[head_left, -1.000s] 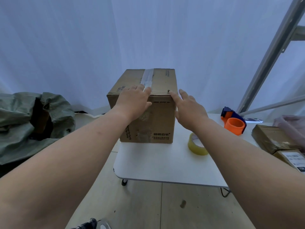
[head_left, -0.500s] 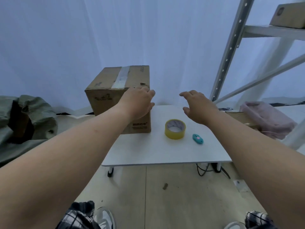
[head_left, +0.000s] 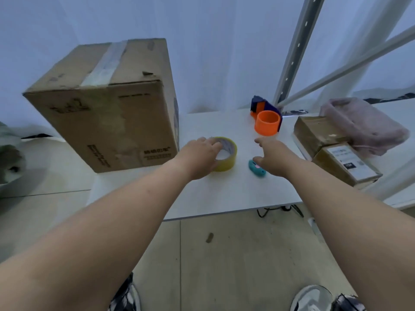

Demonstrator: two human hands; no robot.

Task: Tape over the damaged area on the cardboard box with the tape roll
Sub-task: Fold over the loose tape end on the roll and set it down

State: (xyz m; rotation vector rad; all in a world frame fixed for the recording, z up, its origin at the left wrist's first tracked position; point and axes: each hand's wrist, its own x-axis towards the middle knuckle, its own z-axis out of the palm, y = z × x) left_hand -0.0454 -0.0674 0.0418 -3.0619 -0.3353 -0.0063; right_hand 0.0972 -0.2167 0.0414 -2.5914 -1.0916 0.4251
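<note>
A large brown cardboard box [head_left: 107, 122] stands on the left part of the white table [head_left: 224, 194]. Old clear tape runs over its top, and a small tear [head_left: 147, 74] shows near the top right edge. The yellowish tape roll [head_left: 229, 157] lies flat just right of the box. My left hand [head_left: 199, 158] covers the roll's left side, with fingers curled over the rim into the core. My right hand [head_left: 274, 157] hovers with fingers spread above a teal cutter [head_left: 257, 170], holding nothing.
An orange and blue tape dispenser [head_left: 267, 122] sits at the table's back. Two small cardboard parcels [head_left: 314, 133] and a pink cloth [head_left: 363, 122] lie to the right, beside a metal shelf post [head_left: 296, 52]. A green bag [head_left: 9, 158] is on the floor at left.
Both hands have left the box. My left hand dropped right onto the tape roll, and my right hand lowered over the teal cutter. The view has tilted down and moved closer.
</note>
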